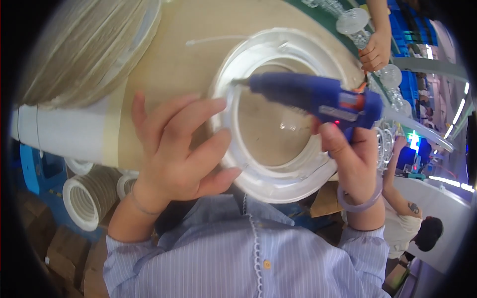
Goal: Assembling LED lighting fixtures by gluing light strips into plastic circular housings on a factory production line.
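In my right hand [355, 154] is a blue glue gun [308, 97], held by its handle with a small red light lit on its body. Its nozzle points left, over the upper left part of a white ring [283, 192] that lies flat on the tabletop. Whether the tip touches the ring cannot be told. My left hand [184, 146] is spread at the ring's left side, fingertips at or just above its rim, with nothing held. Part of the ring's right side is hidden by the gun and my right hand.
A tall stack of pale rings [94, 49] stands at upper left. A thin clear strip [216, 39] lies behind the white ring. At upper right, a co-worker's hand [376, 49] is among clear glass-like pieces [354, 22]. Ribbed white rings [89, 198] and cardboard boxes [69, 253] sit below left.
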`<state>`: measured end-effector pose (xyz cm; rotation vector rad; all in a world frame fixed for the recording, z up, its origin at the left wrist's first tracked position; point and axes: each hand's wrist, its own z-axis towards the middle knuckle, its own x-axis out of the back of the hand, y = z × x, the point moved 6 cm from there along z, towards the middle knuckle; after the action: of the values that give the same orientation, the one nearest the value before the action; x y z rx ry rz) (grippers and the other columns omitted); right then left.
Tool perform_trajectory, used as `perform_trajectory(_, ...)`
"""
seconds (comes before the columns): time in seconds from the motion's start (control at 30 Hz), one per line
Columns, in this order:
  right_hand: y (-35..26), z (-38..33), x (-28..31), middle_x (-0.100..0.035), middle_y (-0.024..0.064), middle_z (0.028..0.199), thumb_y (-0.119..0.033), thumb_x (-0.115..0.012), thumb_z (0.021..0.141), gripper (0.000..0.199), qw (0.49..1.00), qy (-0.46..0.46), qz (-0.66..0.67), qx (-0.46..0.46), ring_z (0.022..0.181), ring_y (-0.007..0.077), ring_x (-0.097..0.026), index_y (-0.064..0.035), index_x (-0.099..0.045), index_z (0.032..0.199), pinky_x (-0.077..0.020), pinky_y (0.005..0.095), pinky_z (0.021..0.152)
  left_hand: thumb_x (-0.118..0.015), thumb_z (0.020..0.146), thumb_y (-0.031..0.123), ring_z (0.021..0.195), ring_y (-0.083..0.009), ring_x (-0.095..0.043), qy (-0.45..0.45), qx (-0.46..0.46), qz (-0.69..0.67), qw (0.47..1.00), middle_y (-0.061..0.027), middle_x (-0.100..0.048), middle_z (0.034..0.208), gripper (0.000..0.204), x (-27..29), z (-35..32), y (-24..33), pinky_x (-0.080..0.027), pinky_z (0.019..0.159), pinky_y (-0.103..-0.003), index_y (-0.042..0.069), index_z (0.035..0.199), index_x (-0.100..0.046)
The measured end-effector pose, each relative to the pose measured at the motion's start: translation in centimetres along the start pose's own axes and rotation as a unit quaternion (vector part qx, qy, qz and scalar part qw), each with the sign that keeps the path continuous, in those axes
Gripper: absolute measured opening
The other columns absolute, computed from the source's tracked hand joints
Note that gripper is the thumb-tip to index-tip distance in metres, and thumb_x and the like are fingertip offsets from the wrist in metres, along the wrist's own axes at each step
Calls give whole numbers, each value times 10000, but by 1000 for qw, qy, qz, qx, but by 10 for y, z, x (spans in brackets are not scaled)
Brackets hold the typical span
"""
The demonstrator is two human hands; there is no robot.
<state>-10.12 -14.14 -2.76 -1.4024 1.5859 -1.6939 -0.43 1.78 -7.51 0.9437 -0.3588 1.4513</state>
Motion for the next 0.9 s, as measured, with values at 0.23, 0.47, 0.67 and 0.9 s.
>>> perform_trajectory(0.23,-2,3,-3,-562,80,918,-61,-565,790,284,998,-31,-27,41,830,117,-507,20,-499,1054,-407,235,729,-486,721,422,975,-253,-416,16,13,-26,999,-72,-539,1011,317,1,-3,1,-96,1000,-470,120,736,-582)
perform_trajectory(0.47,2,1,-1,-538,55,835,-63,-565,789,285,996,-26,-35,73,723,101,-478,20,-501,1054,-404,229,650,-503,706,410,977,-257,-415,9,22,-26,999,-66,-533,1022,299,-1,-2,2,-95,993,-484,123,741,-579)
perform_trajectory(0.67,0,-1,1,-516,26,754,-98,-582,786,267,997,-18,-61,50,672,86,-440,22,-524,1017,-367,210,608,-515,698,415,978,-246,-419,18,30,-40,999,-58,-529,1031,291,0,-3,-1,-91,989,-495,130,729,-566)
perform_trajectory(0.9,-1,-4,0,-525,30,788,-93,-578,790,253,998,-9,-49,30,700,84,-453,27,-520,1006,-374,203,637,-524,691,411,982,-240,-420,19,32,-37,999,-51,-529,1033,275,1,-5,-1,-92,988,-501,141,722,-562)
